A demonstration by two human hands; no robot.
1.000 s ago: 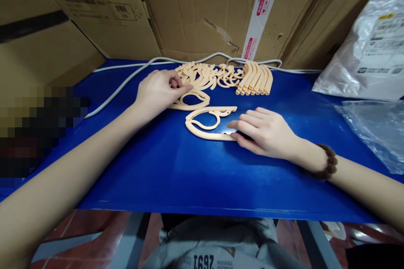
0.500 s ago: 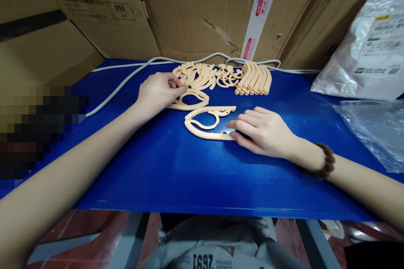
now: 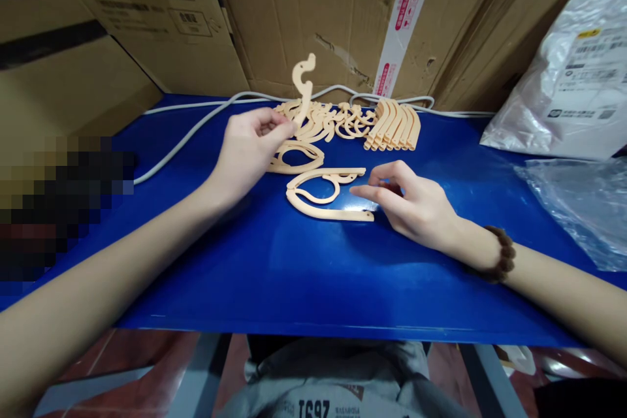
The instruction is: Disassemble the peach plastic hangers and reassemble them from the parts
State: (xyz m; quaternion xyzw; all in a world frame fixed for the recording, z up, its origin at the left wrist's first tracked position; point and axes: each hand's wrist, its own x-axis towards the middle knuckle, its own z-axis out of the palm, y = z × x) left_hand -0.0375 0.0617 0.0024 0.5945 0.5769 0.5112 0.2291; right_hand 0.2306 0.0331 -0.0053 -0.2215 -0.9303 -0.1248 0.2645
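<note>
My left hand (image 3: 247,153) pinches the lower end of a beige plastic hook (image 3: 304,81), holding it upright above the table. Below that hand lies a folded beige hanger (image 3: 313,160), partly hidden by the fingers. Nearer me, a second beige hanger assembly (image 3: 318,212) lies flat, its curved arm and ring joined at the left. My right hand (image 3: 416,206) hovers just right of this assembly, fingers apart with nothing in them. Behind them lie a pile of loose beige hooks (image 3: 343,121) and a row of curved hanger arms (image 3: 394,124).
A white cable (image 3: 181,144) runs along the back of the blue table (image 3: 294,281). Cardboard boxes (image 3: 313,13) stand behind it. At the right are a white plastic parcel bag (image 3: 563,85) and a clear plastic bag (image 3: 578,202).
My left hand has lifted a hook out of the pile and moved slightly right. My right hand has let go of the near assembly's arm, its fingers now spread.
</note>
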